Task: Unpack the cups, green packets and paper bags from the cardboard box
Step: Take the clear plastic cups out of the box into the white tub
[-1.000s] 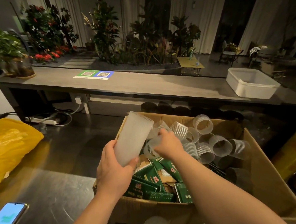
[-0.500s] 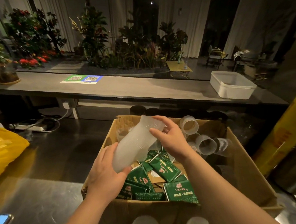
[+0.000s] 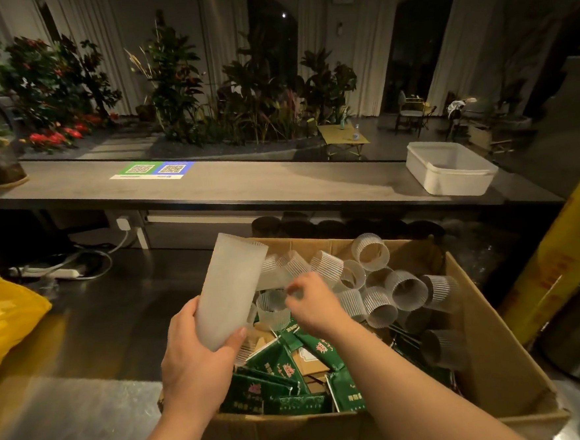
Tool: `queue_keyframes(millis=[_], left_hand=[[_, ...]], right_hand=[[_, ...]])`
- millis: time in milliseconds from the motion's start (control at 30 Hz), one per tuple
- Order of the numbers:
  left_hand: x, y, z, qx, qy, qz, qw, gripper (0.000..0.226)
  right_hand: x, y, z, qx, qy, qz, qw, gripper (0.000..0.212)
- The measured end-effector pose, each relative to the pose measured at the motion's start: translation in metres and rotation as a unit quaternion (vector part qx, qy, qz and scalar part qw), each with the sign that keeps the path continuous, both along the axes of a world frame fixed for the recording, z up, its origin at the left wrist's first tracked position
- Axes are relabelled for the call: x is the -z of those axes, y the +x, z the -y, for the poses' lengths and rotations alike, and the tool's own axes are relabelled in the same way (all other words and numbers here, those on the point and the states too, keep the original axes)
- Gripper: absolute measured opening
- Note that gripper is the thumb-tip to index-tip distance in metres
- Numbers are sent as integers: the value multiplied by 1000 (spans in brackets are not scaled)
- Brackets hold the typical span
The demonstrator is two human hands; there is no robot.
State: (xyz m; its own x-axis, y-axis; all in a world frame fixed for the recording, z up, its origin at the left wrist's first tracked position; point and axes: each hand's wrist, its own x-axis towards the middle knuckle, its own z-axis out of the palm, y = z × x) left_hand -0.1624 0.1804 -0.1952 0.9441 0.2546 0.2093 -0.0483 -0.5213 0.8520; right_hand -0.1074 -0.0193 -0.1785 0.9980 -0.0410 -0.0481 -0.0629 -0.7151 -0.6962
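Under both hands sits the brown cardboard box [image 3: 497,360]. The left hand [image 3: 195,360] grips a tall stack of frosted plastic cups [image 3: 230,289]. The right hand [image 3: 317,305] has left the stack's top and dropped to a loose ribbed clear cup [image 3: 272,305] beside the left thumb. It is blurry, so I cannot tell if it holds. Below, the flat green packets [image 3: 278,368] wait, so lots is left to unpack.

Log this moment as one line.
left hand: holds cup stack | right hand: at loose cups | green packets: in cardboard box
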Motion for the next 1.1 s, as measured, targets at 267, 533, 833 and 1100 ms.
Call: queue_keyframes(millis=[267,533,833,1100], left_hand=[[1,0,-2,2,11,-14,1000,80],[4,2,-2,33,44,-12,998,81],[2,-4,1,89,110,-8,990,79],[6,-7,2,160,174,30,971,85]], right_hand=[[44,13,-13,-135,-110,-156,972,53],[23,6,7,50,-36,13,998,26],[-28,-26,49,133,530,105,831,33],[-51,-41,56,-35,256,114,959,69]])
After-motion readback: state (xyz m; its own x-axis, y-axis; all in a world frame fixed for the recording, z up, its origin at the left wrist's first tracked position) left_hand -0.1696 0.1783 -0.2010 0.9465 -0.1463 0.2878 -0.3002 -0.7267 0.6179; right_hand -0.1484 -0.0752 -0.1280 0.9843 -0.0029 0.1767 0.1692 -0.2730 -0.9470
